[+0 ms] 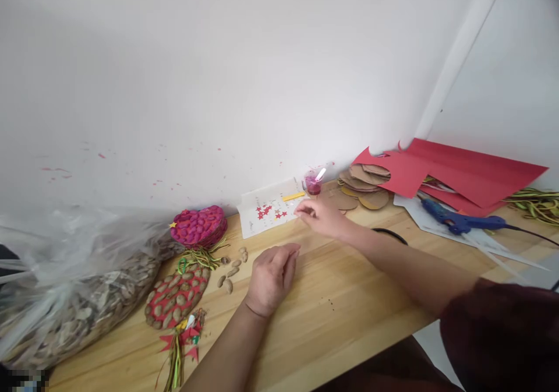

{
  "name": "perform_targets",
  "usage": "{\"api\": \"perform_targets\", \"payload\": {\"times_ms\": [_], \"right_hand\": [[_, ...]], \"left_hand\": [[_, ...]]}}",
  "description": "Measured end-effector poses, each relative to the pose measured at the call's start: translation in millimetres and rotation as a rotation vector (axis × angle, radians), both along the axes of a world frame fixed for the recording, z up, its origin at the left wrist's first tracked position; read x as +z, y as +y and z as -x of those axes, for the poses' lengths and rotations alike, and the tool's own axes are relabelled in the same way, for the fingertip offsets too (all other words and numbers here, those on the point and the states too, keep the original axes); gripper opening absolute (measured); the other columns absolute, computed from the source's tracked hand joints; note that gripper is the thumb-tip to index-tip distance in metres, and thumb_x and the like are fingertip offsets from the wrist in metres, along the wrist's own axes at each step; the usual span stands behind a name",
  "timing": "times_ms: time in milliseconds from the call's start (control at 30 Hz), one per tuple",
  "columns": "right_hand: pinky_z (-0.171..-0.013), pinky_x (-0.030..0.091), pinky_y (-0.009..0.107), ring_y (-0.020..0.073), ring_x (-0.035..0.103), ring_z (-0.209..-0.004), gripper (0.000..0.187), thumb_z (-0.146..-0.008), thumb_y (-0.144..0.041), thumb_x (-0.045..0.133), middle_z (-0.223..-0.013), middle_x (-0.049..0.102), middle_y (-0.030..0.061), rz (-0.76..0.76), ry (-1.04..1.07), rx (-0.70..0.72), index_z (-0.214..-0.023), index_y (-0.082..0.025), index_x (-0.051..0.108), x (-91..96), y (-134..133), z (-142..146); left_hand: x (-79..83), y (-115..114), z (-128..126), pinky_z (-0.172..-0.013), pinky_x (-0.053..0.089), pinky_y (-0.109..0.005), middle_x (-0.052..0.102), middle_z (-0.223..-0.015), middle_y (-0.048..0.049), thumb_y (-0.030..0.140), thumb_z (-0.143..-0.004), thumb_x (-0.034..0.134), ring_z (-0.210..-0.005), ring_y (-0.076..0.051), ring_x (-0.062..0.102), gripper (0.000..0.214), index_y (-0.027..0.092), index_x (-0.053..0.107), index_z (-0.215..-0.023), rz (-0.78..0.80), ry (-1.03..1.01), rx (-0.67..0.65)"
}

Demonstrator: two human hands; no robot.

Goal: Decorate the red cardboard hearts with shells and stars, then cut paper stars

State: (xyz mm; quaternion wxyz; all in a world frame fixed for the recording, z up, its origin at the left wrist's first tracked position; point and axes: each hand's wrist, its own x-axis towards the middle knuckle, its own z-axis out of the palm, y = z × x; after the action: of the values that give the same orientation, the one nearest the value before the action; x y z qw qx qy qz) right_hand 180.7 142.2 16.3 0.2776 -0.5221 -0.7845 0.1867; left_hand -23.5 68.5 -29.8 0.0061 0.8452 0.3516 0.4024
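My left hand [271, 275] rests palm down on the wooden table [340, 316], fingers loosely curled, holding nothing that I can see. Just to its left lie several loose nut shells [232, 267]. My right hand [321, 214] reaches to the edge of a white sticker sheet [268, 210] with red stars, fingertips pinched together at its right edge; what they pinch is too small to make out. A small pink cup [313, 183] with a white stick stands just beyond it.
A clear bag of shells [78, 299] fills the left. Two shell-covered red craft pieces [177, 296] [198, 226] lie near it. Cardboard rounds [364, 185], red paper sheets [458, 173] and a blue glue gun [458, 220] sit at the right by the wall.
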Motion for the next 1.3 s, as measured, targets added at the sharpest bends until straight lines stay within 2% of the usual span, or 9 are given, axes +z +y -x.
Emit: {"api": "perform_targets", "payload": {"times_ms": [100, 233, 533, 767, 900, 1000, 1100, 1200, 1300], "right_hand": [[-0.087, 0.056, 0.043, 0.0222, 0.065, -0.102, 0.028, -0.097, -0.033, 0.06, -0.122, 0.065, 0.0095, 0.001, -0.191, -0.016, -0.121, -0.017, 0.063, 7.6, 47, 6], [-0.088, 0.056, 0.044, 0.0244, 0.065, -0.106, 0.036, -0.096, -0.033, 0.063, -0.127, 0.061, 0.0124, 0.021, -0.417, -0.043, -0.127, -0.015, 0.06, 2.3, 90, 22], [-0.088, 0.056, 0.044, 0.024, 0.064, -0.106, 0.034, -0.096, -0.033, 0.062, -0.128, 0.062, 0.0117, 0.066, -0.584, -0.116, -0.126, -0.016, 0.06, -3.3, 107, 27], [-0.088, 0.056, 0.045, 0.0242, 0.065, -0.106, 0.035, -0.096, -0.033, 0.062, -0.127, 0.062, 0.0113, 0.111, -0.469, -0.176, -0.127, -0.017, 0.06, 0.9, 101, 27], [-0.088, 0.056, 0.045, 0.0241, 0.064, -0.106, 0.034, -0.096, -0.033, 0.061, -0.128, 0.061, 0.0108, 0.117, -0.309, -0.163, -0.127, -0.018, 0.059, 9.6, 89, 21], [-0.087, 0.056, 0.044, 0.0236, 0.065, -0.104, 0.034, -0.096, -0.033, 0.061, -0.126, 0.063, 0.0103, 0.141, -0.158, -0.101, -0.126, -0.017, 0.06, 19.5, 69, 15], [-0.073, 0.057, 0.032, 0.017, 0.067, -0.081, 0.024, -0.097, -0.033, 0.056, -0.096, 0.071, 0.0065, 0.183, -0.012, 0.048, -0.106, -0.013, 0.067, 25.3, 43, 12], [-0.061, 0.052, 0.026, 0.014, 0.062, -0.068, 0.026, -0.092, -0.038, 0.057, -0.078, 0.068, 0.0013, 0.209, 0.085, 0.193, -0.095, -0.015, 0.067, 22.9, 16, 13], [-0.058, 0.047, 0.023, 0.0129, 0.059, -0.066, 0.026, -0.09, -0.041, 0.057, -0.077, 0.065, -0.0005, 0.223, 0.109, 0.281, -0.091, -0.016, 0.066, 17.1, -5, 20]], "left_hand": [[-1.6, 3, 1, -0.07, 0.054, -0.027, 0.076, -0.089, -0.0055, 0.018, -0.095, 0.055, -0.076, -0.016, 0.071, 0.016, 0.021, 0.065, -0.107, 0.058, -0.006, -0.014], [-3.0, 5, 3, -0.068, 0.054, -0.027, 0.076, -0.087, -0.0056, 0.021, -0.096, 0.054, -0.076, -0.017, 0.071, 0.017, 0.022, 0.067, -0.107, 0.101, -0.002, 0.003], [0.0, 7, 5, -0.067, 0.054, -0.028, 0.074, -0.082, -0.005, 0.025, -0.097, 0.054, -0.073, -0.017, 0.069, 0.02, 0.022, 0.067, -0.112, 0.14, -0.022, 0.022], [1.8, 9, 5, -0.071, 0.055, -0.029, 0.076, -0.089, -0.0065, 0.026, -0.096, 0.053, -0.077, -0.018, 0.071, 0.021, 0.021, 0.068, -0.111, 0.179, -0.061, 0.035], [-0.1, 11, 7, -0.072, 0.054, -0.029, 0.076, -0.09, -0.0062, 0.03, -0.095, 0.055, -0.077, -0.018, 0.07, 0.021, 0.022, 0.07, -0.107, 0.254, -0.18, 0.049], [2.3, 12, 10, -0.06, 0.049, -0.025, 0.068, -0.066, -0.0019, 0.038, -0.096, 0.054, -0.06, -0.015, 0.062, 0.027, 0.021, 0.068, -0.08, 0.368, -0.288, 0.113], [7.7, 15, 11, -0.055, 0.043, -0.024, 0.053, -0.054, 0.0016, 0.044, -0.096, 0.051, -0.052, -0.012, 0.052, 0.042, 0.02, 0.053, -0.061, 0.44, -0.484, 0.209], [12.5, 17, 10, -0.057, 0.047, -0.023, 0.057, -0.071, 0.0009, 0.05, -0.092, 0.055, -0.062, -0.013, 0.055, 0.031, 0.02, 0.058, -0.082, 0.524, -0.765, 0.214], [14.1, 18, 8, -0.063, 0.052, -0.024, 0.064, -0.089, -0.0028, 0.053, -0.086, 0.062, -0.072, -0.014, 0.06, 0.039, 0.02, 0.059, -0.106, 0.626, -0.872, 0.084]]}}
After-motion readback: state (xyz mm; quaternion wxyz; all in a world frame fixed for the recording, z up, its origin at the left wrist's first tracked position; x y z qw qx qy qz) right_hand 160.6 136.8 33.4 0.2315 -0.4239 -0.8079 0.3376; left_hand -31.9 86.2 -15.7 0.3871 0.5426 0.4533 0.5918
